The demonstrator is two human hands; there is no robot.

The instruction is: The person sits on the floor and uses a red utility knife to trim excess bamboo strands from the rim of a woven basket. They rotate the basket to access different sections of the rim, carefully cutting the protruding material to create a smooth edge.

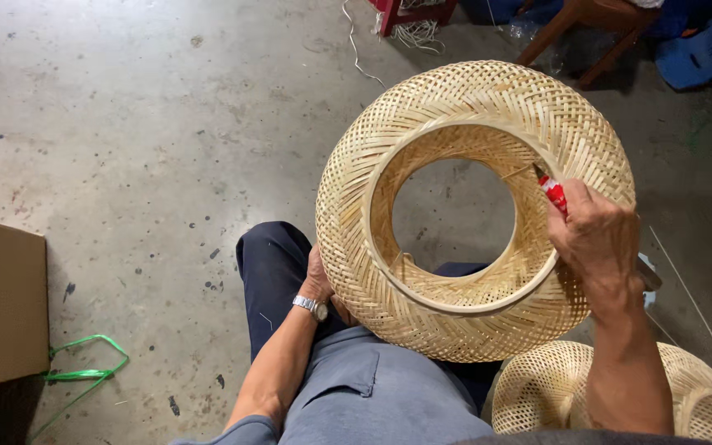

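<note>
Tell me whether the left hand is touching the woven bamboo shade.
Touching. The head view shows the left hand pressed against the outer side of the woven bamboo shade, partly hidden behind it, with no gap.

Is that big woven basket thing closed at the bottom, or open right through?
Open right through. The woven bamboo shade is tipped on the person's lap, and the bare concrete floor shows through its ring-shaped opening.

Cardboard box [0, 303] and green strap [84, 369] sit way off left of the left hand; wooden chair legs [584, 31] above the right hand, blue cloth [706, 48] beside them.
</note>
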